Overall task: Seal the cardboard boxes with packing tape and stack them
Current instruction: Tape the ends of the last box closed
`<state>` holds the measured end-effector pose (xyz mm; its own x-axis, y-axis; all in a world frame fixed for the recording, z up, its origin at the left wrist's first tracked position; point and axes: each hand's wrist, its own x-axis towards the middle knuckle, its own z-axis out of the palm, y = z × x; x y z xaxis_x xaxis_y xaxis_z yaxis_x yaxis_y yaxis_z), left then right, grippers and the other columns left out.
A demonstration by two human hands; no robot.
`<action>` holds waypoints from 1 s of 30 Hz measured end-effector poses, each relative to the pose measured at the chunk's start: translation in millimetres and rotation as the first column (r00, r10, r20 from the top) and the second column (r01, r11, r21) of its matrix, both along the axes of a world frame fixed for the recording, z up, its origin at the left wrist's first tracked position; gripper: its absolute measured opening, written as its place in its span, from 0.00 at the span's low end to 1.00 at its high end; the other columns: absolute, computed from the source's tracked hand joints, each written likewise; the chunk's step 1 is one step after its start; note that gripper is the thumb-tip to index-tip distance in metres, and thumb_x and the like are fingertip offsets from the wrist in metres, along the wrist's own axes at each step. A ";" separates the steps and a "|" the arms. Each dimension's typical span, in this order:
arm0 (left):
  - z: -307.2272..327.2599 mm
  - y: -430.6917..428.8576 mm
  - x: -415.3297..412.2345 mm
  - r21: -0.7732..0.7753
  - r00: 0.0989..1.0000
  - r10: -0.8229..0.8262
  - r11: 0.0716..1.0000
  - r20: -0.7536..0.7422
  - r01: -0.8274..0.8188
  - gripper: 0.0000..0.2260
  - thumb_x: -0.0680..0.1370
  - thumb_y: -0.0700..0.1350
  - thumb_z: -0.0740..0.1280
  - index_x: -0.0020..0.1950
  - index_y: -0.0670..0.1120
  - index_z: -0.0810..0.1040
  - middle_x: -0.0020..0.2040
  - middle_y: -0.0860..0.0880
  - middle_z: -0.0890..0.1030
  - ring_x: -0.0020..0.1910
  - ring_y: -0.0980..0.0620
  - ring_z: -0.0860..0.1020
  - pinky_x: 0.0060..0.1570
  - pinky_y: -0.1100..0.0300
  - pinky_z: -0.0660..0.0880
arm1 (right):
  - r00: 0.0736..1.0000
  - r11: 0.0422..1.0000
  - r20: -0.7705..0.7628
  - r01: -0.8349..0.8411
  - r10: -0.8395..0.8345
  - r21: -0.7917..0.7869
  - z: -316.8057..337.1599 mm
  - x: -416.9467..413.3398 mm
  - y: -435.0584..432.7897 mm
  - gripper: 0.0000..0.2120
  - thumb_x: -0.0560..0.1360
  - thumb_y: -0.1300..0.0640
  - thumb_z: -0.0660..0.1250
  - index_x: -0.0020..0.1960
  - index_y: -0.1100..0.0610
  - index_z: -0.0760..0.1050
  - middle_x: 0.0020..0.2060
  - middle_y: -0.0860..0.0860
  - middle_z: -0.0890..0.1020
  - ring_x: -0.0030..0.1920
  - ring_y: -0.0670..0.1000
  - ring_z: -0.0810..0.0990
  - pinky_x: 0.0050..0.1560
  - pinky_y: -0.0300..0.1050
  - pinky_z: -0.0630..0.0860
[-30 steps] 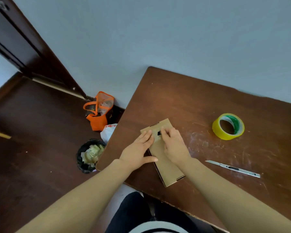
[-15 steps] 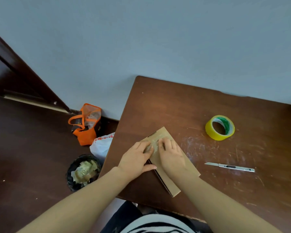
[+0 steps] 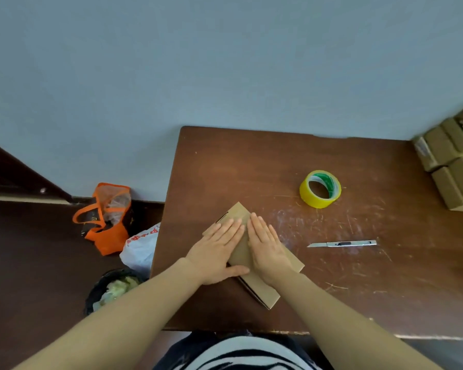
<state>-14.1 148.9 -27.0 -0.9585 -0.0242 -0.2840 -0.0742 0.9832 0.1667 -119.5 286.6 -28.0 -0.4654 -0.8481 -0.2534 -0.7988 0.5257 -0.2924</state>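
Note:
A flat cardboard box [image 3: 237, 213] lies slanted on the brown table [image 3: 251, 161], near its left front part. My left hand [image 3: 217, 252] presses flat on the box's left half, fingers straight, thumb stretched across the near side. My right hand [image 3: 267, 249] lies flat on the right half, fingers straight and pointing away from me. The two hands nearly touch along the box's middle. A roll of yellow packing tape [image 3: 320, 189] stands further back to the right. Several sealed cardboard boxes [image 3: 449, 166] are piled at the table's right edge.
A metal utility knife [image 3: 342, 244] lies right of the box. On the floor to the left are an orange bag [image 3: 104, 217], a white plastic bag [image 3: 141, 249] and a dark waste bin [image 3: 110, 288] with scraps. A grey wall backs the table.
Both hands went from fingertips working at the box's far end to lying flat across it. The view swung right, bringing the pile of boxes into sight.

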 end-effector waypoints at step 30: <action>34.9 39.6 -62.9 -0.082 0.815 0.578 0.815 0.044 -0.574 0.42 0.74 0.63 0.64 0.77 0.41 0.50 0.72 0.39 0.56 0.69 0.42 0.60 0.69 0.55 0.60 | 0.891 0.911 -0.268 0.403 -0.367 0.092 14.1 -176.8 44.2 0.13 0.81 0.57 0.57 0.62 0.50 0.75 0.61 0.52 0.78 0.71 0.54 0.62 0.75 0.50 0.44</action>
